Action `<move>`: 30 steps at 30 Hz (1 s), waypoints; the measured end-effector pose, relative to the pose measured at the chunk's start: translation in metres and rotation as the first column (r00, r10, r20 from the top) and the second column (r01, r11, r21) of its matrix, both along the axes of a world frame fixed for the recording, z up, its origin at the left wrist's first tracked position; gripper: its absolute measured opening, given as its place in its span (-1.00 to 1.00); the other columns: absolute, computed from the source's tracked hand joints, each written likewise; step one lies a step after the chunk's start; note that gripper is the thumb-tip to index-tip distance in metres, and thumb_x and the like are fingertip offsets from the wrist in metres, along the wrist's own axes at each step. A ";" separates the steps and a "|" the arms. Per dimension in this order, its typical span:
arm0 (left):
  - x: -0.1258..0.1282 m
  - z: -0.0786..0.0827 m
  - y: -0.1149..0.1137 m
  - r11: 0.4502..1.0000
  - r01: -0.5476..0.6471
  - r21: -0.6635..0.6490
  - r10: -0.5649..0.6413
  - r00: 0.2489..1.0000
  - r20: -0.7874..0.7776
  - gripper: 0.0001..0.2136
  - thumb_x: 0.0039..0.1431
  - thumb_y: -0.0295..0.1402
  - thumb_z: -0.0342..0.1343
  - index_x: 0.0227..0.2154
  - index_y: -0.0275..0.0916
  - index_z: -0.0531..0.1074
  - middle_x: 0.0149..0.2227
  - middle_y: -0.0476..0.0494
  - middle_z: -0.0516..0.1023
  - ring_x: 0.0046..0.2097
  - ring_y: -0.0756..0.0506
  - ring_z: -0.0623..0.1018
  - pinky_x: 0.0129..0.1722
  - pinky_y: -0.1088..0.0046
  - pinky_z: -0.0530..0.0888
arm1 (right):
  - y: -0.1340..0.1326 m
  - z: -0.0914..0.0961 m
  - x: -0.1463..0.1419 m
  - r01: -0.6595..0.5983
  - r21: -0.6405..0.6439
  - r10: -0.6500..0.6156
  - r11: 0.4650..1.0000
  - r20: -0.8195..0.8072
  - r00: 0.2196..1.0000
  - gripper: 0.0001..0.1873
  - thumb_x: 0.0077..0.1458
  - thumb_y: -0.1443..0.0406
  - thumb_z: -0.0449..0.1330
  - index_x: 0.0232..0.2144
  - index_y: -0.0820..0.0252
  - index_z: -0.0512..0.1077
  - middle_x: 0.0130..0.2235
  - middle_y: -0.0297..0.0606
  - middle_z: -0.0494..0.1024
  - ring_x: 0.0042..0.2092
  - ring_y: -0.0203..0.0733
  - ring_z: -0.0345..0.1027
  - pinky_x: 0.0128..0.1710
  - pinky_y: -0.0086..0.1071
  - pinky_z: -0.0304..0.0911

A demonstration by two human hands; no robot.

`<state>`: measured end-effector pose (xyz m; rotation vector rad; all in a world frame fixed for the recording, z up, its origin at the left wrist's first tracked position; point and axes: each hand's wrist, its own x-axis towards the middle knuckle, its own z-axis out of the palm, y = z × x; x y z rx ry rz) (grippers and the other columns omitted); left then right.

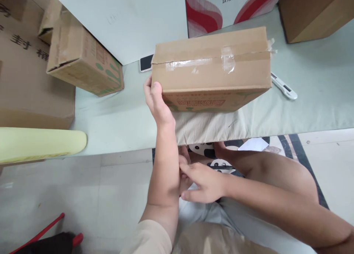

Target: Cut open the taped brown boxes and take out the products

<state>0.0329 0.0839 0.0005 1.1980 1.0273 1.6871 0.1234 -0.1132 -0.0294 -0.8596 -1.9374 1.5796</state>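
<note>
A taped cardboard box (pixel 210 71) rests on the cloth-covered bench before me, its seamed, taped side facing up. Green and red print shows on the side towards me. My left hand (pixel 157 101) is closed around the box's left end, thumb at the near corner and fingers along the end. Over my lap, beside my left forearm, is my right hand (pixel 203 182). Its thumb stands apart from the fingers, whose tips are partly hidden by that forearm; nothing shows in it. A white box cutter (pixel 284 86) lies just right of the box, and a phone (pixel 146 63) is partly behind its left end.
Left stand a similar printed box (pixel 85 58) and a large carton (pixel 30 73). Behind are a white box (pixel 132 21) and a red-and-white water carton (pixel 229 9). A brown carton (pixel 315 16) is at back right. A yellow padded piece (pixel 41 143) juts in at left.
</note>
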 end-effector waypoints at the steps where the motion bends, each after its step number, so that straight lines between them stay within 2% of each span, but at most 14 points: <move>1: 0.001 0.000 0.000 1.000 -0.005 0.000 0.005 1.000 0.000 -0.66 0.35 0.06 0.08 -0.14 -0.12 0.41 -0.04 -0.10 0.52 0.17 -0.17 0.53 0.23 0.28 0.45 | 0.000 0.004 0.001 -0.023 -0.058 0.023 0.998 0.011 1.000 -0.50 0.17 -0.05 0.24 -0.11 0.25 0.44 -0.31 -0.16 0.63 -0.33 -0.14 0.49 -0.34 -0.32 0.38; 4: 0.003 0.001 0.001 0.999 -0.041 -0.009 0.041 0.999 -0.026 -0.64 0.36 0.04 0.03 -0.08 -0.14 0.40 -0.02 -0.13 0.51 0.17 -0.16 0.52 0.22 0.27 0.45 | 0.002 0.016 0.004 -0.219 -0.210 0.208 0.953 -0.071 0.975 -0.63 0.22 0.01 0.20 -0.41 0.19 0.47 -0.47 -0.33 0.56 -0.44 -0.33 0.39 -0.41 -0.45 0.24; 7: 0.003 -0.001 0.003 0.997 -0.081 -0.011 0.080 0.993 -0.085 -0.57 0.34 0.10 -0.01 -0.04 -0.16 0.39 0.00 -0.14 0.52 0.16 -0.17 0.52 0.20 0.27 0.46 | 0.004 0.024 0.007 -0.315 -0.141 0.288 0.939 -0.181 0.940 -0.55 0.19 0.03 0.23 -0.60 0.18 0.37 -0.63 -0.47 0.34 -0.57 -0.46 0.12 -0.53 -0.50 0.01; 11: 0.000 -0.003 0.005 0.996 -0.086 0.001 0.085 0.990 -0.108 -0.52 0.30 0.16 0.00 -0.03 -0.15 0.39 0.01 -0.14 0.53 0.17 -0.20 0.52 0.17 0.25 0.47 | 0.021 0.033 0.030 -0.025 0.010 0.026 1.000 -0.294 0.955 -0.49 0.24 0.10 0.19 -0.66 0.16 0.17 -0.67 -0.53 0.08 -0.60 -0.48 -0.08 -0.56 -0.47 -0.10; 14: 0.000 -0.001 0.004 0.998 -0.069 -0.003 0.069 0.996 -0.050 -0.59 0.26 0.11 0.09 -0.07 -0.11 0.39 -0.01 -0.15 0.54 0.14 -0.20 0.53 0.14 0.26 0.49 | 0.035 0.043 0.069 0.323 0.096 -0.264 0.941 -0.387 0.884 -0.42 0.35 0.09 0.12 -0.66 0.13 0.07 -0.64 -0.51 0.00 -0.59 -0.44 -0.12 -0.56 -0.42 -0.13; 15: 0.000 0.000 0.004 0.998 -0.067 -0.010 0.067 0.997 -0.026 -0.61 0.25 0.08 0.11 -0.09 -0.11 0.39 -0.02 -0.14 0.54 0.12 -0.20 0.54 0.12 0.27 0.49 | 0.039 0.045 0.084 0.478 0.118 -0.394 0.871 -0.416 0.820 -0.41 0.36 0.09 0.12 -0.65 0.12 0.04 -0.63 -0.50 -0.02 -0.58 -0.43 -0.15 -0.56 -0.41 -0.14; 16: 0.001 0.000 0.004 0.998 -0.069 -0.017 0.068 0.998 -0.007 -0.63 0.24 0.06 0.12 -0.11 -0.11 0.40 -0.04 -0.14 0.54 0.10 -0.19 0.54 0.10 0.28 0.50 | 0.044 0.046 0.100 0.636 0.128 -0.527 0.761 -0.449 0.721 -0.41 0.36 0.11 0.13 -0.65 0.11 0.03 -0.63 -0.50 -0.04 -0.59 -0.42 -0.17 -0.56 -0.39 -0.15; 18: 0.002 0.001 0.004 0.996 -0.083 -0.023 0.083 0.996 0.013 -0.63 0.22 0.05 0.12 -0.12 -0.13 0.40 -0.08 -0.12 0.52 0.08 -0.18 0.55 0.09 0.29 0.50 | 0.054 0.044 0.133 0.890 0.101 -0.766 0.445 -0.472 0.437 -0.43 0.33 0.15 0.16 -0.66 0.09 0.02 -0.64 -0.49 -0.04 -0.59 -0.38 -0.19 -0.56 -0.37 -0.16; 20: 0.004 0.002 0.004 0.995 -0.100 -0.018 0.101 0.995 0.014 -0.62 0.22 0.04 0.11 -0.12 -0.14 0.40 -0.09 -0.10 0.50 0.08 -0.17 0.53 0.11 0.29 0.48 | 0.068 0.036 0.163 0.988 0.078 -0.924 0.135 -0.350 0.154 -0.51 0.27 0.19 0.16 -0.65 0.06 0.09 -0.64 -0.46 0.06 -0.57 -0.33 -0.11 -0.53 -0.35 -0.08; 21: 0.005 0.002 0.005 0.994 -0.108 -0.014 0.108 0.994 0.013 -0.63 0.22 0.04 0.09 -0.12 -0.14 0.39 -0.09 -0.09 0.49 0.09 -0.17 0.53 0.12 0.30 0.47 | 0.076 0.029 0.176 0.994 0.105 -0.968 0.023 -0.245 0.048 -0.60 0.24 0.20 0.16 -0.62 0.05 0.17 -0.60 -0.42 0.17 -0.54 -0.29 0.00 -0.50 -0.33 0.02; 22: 0.006 0.003 0.005 0.994 -0.113 -0.010 0.113 0.993 0.017 -0.64 0.23 0.03 0.08 -0.13 -0.14 0.39 -0.10 -0.09 0.49 0.08 -0.17 0.52 0.12 0.30 0.46 | 0.083 0.022 0.188 0.984 0.171 -0.991 -0.041 -0.132 -0.019 -0.71 0.20 0.22 0.16 -0.55 0.05 0.26 -0.54 -0.37 0.30 -0.48 -0.24 0.14 -0.42 -0.30 0.15; 24: 0.008 0.004 0.006 0.993 -0.116 -0.005 0.116 0.992 0.039 -0.69 0.23 -0.01 0.06 -0.16 -0.13 0.37 -0.13 -0.08 0.47 0.06 -0.15 0.51 0.09 0.33 0.44 | 0.094 0.006 0.207 0.925 0.377 -0.996 -0.048 0.057 -0.074 -0.94 0.13 0.24 0.17 -0.35 0.08 0.42 -0.29 -0.22 0.51 -0.22 -0.08 0.39 -0.15 -0.16 0.34; 27: 0.011 0.009 0.005 0.994 -0.110 -0.021 0.112 0.990 0.091 -0.72 0.18 -0.06 0.09 -0.19 -0.12 0.34 -0.15 -0.07 0.45 -0.02 -0.12 0.50 -0.01 0.39 0.42 | 0.102 -0.017 0.223 0.767 0.639 -0.965 0.062 0.235 -0.117 -0.63 0.11 0.21 0.17 -0.03 0.13 0.50 0.12 0.02 0.51 0.18 0.15 0.36 0.21 0.09 0.22; 30: 0.014 0.013 0.001 0.992 -0.108 -0.064 0.116 0.986 0.121 -0.71 0.11 -0.09 0.13 -0.21 -0.14 0.33 -0.17 -0.06 0.46 -0.07 -0.10 0.49 -0.10 0.43 0.41 | 0.102 -0.032 0.227 0.691 0.694 -0.933 0.202 0.352 -0.081 -0.51 0.13 0.17 0.16 0.08 0.17 0.51 0.21 0.08 0.49 0.26 0.24 0.31 0.26 0.17 0.14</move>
